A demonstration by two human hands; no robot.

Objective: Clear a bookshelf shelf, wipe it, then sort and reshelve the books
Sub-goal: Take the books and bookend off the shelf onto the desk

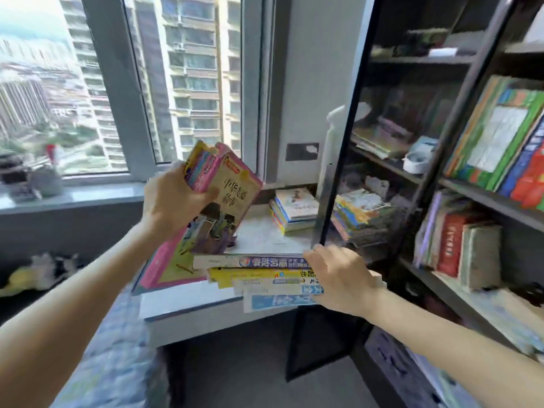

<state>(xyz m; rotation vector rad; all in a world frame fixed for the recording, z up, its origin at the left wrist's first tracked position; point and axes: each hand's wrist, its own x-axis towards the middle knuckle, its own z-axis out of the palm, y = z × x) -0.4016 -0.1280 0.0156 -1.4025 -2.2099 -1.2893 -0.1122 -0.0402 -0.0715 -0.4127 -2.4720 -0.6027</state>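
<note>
My left hand (173,198) grips a few pink-edged picture books (219,184), held upright above the small white table (206,319). My right hand (344,279) holds the right end of a slanted stack of thin books (265,275) with yellow and blue spines, lying at the table's front. A large pink-bordered book (167,266) lies flat under them. Another small stack of books (294,209) sits at the back of the table. The dark bookshelf (435,178) stands to the right, with books on several shelves.
A glass cabinet door (347,142) stands open between table and shelf. A window with a sill (73,195) holding small items is at left. A white bowl (418,160) sits on a shelf. A patterned bed cover (117,348) lies at lower left.
</note>
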